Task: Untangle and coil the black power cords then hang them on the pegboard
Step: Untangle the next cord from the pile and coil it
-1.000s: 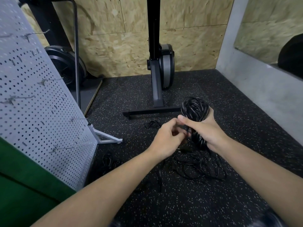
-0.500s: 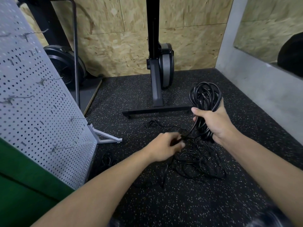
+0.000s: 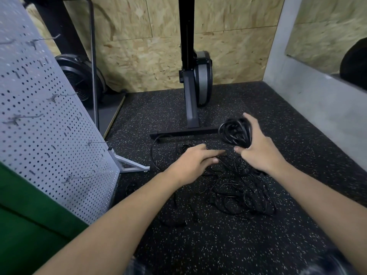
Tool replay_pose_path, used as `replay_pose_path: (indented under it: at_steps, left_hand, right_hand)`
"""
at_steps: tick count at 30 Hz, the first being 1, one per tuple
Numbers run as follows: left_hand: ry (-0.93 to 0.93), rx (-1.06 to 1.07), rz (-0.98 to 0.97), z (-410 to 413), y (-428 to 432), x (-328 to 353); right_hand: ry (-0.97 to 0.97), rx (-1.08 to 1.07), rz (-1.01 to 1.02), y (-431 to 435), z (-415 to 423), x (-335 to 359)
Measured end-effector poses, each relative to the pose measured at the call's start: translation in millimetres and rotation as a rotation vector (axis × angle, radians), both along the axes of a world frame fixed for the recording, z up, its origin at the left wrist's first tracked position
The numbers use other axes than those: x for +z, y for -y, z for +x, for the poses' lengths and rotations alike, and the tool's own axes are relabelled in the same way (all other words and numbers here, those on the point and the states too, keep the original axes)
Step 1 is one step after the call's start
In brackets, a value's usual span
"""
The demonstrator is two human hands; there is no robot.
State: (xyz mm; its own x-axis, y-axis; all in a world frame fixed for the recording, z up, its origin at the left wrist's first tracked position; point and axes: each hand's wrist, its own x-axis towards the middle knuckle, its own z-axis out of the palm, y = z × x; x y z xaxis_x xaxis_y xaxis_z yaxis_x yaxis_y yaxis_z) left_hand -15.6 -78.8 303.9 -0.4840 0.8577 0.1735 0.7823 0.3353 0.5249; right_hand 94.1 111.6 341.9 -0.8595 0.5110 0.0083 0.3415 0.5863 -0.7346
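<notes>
The right hand (image 3: pixel 256 153) grips a black cord coil (image 3: pixel 235 133) above mid-floor. The left hand (image 3: pixel 193 162) has dropped its strand and now reaches, fingers straight, over the loose tangle (image 3: pixel 242 193). More coiling likely follows.

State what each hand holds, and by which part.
The right hand grips the coiled cord bundle by its right side, thumb over the top, fingers underneath. The left hand is open and holds nothing.
</notes>
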Motion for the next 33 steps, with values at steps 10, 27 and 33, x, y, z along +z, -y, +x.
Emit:
replay_pose_path:
  at_steps: [10, 27, 33]
  left_hand:
    - [0.091, 0.043, 0.323, 20, -6, 21]
    - [0.042, 0.081, 0.387, 15, -5, 25]
    - [-0.112, 0.122, 0.254, -4, 5, 24]
  right_hand:
    - [0.053, 0.097, -0.415, 3, -5, -13]
    - [0.300, 0.309, -0.452, 21, -5, -11]
    - [0.299, 0.398, -0.264, 17, -9, -12]
